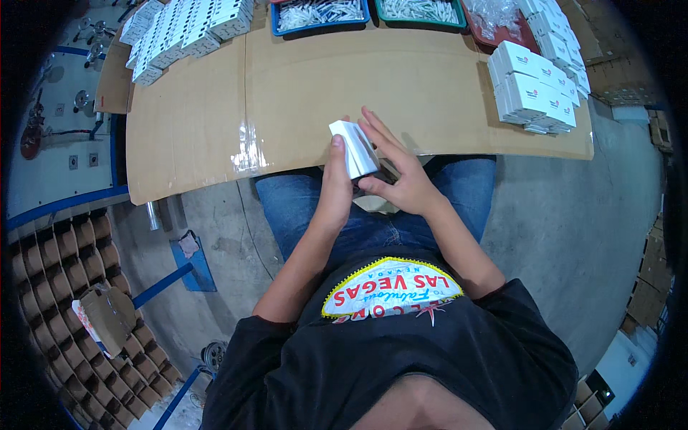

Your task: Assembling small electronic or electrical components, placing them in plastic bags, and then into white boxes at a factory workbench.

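Your left hand point(335, 183) and right hand point(401, 175) together clamp one small white carton point(353, 148) at the cardboard tabletop's point(301, 93) near edge. Bare cardboard lies ahead; two trays point(320, 16) sit at the far edge.

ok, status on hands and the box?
Left hand and right hand both gripping small white box, over table edge. Nothing in the way.
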The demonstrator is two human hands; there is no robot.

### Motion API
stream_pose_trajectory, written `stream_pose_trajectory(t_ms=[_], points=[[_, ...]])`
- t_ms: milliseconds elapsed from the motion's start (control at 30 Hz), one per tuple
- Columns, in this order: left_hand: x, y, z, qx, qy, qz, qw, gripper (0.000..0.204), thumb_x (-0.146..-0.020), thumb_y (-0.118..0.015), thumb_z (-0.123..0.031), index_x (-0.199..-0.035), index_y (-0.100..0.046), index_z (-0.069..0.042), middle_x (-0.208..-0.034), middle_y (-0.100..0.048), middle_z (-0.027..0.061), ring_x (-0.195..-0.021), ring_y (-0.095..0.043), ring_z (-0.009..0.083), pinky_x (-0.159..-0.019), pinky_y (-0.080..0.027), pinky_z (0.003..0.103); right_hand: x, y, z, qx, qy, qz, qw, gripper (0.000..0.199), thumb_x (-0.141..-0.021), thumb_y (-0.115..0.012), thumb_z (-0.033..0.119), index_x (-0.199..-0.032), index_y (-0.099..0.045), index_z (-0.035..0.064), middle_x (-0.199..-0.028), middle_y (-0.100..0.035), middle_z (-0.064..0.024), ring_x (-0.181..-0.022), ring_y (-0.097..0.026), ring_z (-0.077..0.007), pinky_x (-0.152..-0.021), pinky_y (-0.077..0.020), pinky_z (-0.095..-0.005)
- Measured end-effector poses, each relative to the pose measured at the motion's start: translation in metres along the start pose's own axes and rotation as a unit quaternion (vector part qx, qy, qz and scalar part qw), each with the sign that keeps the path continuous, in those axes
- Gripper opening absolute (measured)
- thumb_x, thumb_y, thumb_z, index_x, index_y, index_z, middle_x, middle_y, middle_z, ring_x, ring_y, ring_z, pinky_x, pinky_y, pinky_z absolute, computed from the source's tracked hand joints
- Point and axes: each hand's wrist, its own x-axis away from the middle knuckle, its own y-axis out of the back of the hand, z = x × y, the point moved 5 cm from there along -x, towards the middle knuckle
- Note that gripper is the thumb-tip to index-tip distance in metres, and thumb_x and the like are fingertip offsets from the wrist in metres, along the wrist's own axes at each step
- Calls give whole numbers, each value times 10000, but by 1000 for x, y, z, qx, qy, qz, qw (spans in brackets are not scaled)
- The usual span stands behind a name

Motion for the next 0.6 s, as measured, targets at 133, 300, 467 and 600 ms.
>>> stream_pose_trajectory(t_ms=[133,300,467,600], points=[[5,-2,6,47,112,12,993,682,-1054,-335,-598,-1480,-398,-68,-1315,-560,99,-1155,-592,203,-975,-486,362,-1,1,-4,30,15,21,999,799,-853,-790,354,-1494,-446,25,-1582,-386,-184,-1446,-406,-337,-1183,-313,-434],[10,-16,7,129,105,37,985,663,-1040,-367,-617,-1437,-438,-91,-1263,-592,82,-1170,-590,204,-1002,-475,360,1,0,4,102,92,-17,990,730,-871,-759,378,-1446,-496,12,-1500,-471,-212,-1361,-488,-366,-1135,-376,-442],[13,-24,6,170,116,37,978,613,-1043,-378,-605,-1413,-469,-125,-1251,-602,51,-1169,-586,179,-994,-476,357,-2,1,6,131,136,-62,980,713,-910,-692,425,-1431,-500,-23,-1477,-485,-228,-1333,-504,-392,-1106,-404,-449],[12,-26,6,159,135,37,977,587,-1046,-386,-593,-1399,-487,-136,-1238,-606,36,-1146,-586,157,-983,-470,352,0,2,7,159,174,-89,968,699,-976,-598,438,-1431,-471,-77,-1447,-502,-275,-1303,-526,-425,-1091,-417,-460]])
